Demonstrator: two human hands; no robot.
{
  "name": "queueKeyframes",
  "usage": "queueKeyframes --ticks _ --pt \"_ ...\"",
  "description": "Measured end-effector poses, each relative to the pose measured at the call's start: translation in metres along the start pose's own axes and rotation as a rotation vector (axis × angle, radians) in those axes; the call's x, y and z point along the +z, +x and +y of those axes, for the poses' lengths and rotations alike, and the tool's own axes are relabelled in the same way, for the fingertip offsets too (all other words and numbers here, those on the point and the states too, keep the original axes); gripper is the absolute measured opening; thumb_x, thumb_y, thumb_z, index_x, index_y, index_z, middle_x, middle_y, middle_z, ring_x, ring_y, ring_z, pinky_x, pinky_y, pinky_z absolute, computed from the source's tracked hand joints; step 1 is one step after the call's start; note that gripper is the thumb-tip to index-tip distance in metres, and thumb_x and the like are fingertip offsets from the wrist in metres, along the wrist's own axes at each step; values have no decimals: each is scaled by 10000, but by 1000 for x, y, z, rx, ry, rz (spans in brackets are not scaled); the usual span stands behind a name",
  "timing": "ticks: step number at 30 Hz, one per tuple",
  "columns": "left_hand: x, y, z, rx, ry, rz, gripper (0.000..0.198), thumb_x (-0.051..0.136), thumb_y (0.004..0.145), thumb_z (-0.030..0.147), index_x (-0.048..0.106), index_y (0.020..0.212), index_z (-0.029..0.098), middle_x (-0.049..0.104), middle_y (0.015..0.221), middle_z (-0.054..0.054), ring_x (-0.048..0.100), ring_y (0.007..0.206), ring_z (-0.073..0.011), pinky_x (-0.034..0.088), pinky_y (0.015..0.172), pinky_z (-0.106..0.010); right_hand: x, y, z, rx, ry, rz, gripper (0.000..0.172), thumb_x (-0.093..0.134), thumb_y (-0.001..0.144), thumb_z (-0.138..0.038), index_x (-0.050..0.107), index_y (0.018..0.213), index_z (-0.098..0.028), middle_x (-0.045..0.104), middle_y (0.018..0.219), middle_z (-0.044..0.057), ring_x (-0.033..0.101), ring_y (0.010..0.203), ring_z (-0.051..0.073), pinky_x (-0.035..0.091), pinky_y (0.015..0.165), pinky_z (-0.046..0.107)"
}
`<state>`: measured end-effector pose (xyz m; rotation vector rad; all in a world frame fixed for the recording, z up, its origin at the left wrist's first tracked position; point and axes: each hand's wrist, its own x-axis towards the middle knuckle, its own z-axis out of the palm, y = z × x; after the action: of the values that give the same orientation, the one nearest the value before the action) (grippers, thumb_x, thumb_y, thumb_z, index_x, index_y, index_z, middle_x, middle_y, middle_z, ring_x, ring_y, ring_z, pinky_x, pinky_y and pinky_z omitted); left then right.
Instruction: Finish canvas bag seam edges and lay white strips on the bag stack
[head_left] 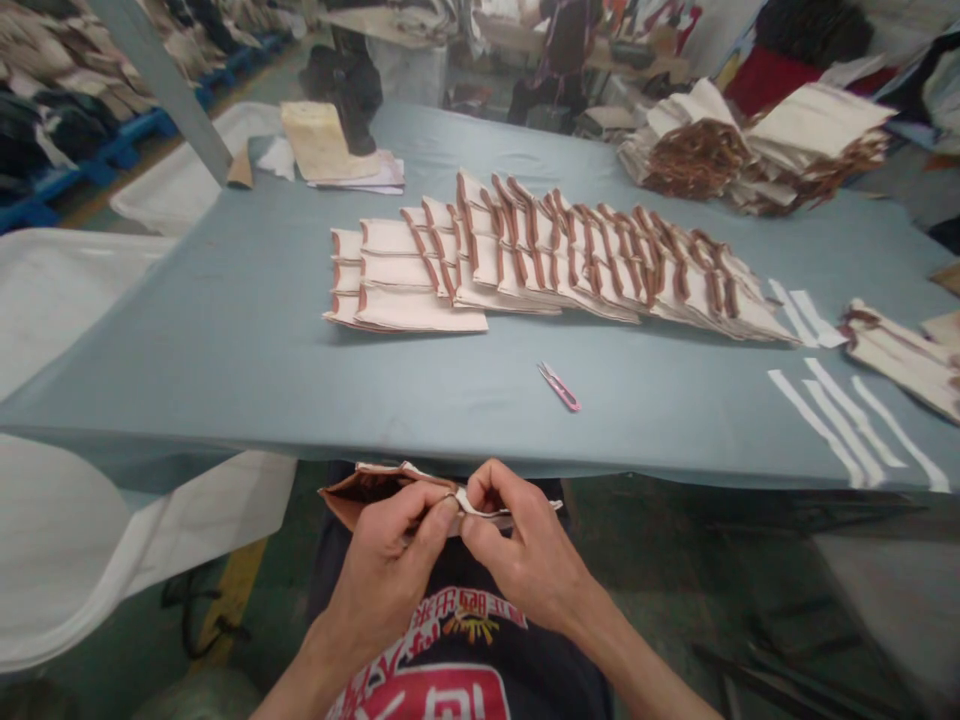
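left fingers [421, 499] clamped on cream-and-brown fabric [367, 486], right fingers [504, 482] pinching its edge, pink snips [559, 388] beyond

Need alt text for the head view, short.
A person's left hand and right hand pinch a cream-and-brown cloth-like piece at the near edge of a blue-green table. On it, overlapping cream-and-brown pieces lie in a row beyond pink-handled snips, with white strips to the right.
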<state>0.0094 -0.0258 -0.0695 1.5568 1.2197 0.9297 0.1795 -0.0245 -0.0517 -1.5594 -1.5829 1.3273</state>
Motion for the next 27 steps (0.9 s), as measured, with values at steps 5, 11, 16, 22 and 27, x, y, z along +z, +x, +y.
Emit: queueKeyframes --ticks 5,11,16,22,27 --pt "-4 -1 4 -270 -192 -44 367 568 966 452 697 776 165 637 725 -11 531 653 -150 422 602 -244 -11 -5 9 -173 -110 -16 121 613 895 -266 557 805 -209 571 710 -39 505 627 118 373 605 237" --pt "-4 6 6 -302 -251 -115 313 602 947 437 707 830 166 674 829 -29 570 786 -178 444 758 -276 -7 -7 20 -488 -445 205 249 512 1041 -263 535 801 -204 566 645 -37 494 517 99 303 524 242" --pt "0 8 3 -292 -402 -131 232 601 953 373 635 816 189 636 855 -10 535 813 -174 432 776 -280 -3 -6 17 -591 -601 279 299 435 1088 -253 533 811 -200 583 667 -10 515 525 108 312 522 251" --pt "7 5 -4 -334 -500 -75 198 596 946 303 629 789 188 610 878 -4 511 862 -174 421 825 -272 -2 -6 21 -625 -668 297 320 393 1094 -228 510 797 -210 569 672 -4 496 539 121 302 511 265" --pt "13 5 -5 -375 -494 -61 168 604 934 295 625 806 189 597 843 9 503 832 -165 420 808 -269 1 -6 23 -633 -708 309 325 384 1094 -203 498 790 -212 568 670 -2 498 538 123 317 519 278"
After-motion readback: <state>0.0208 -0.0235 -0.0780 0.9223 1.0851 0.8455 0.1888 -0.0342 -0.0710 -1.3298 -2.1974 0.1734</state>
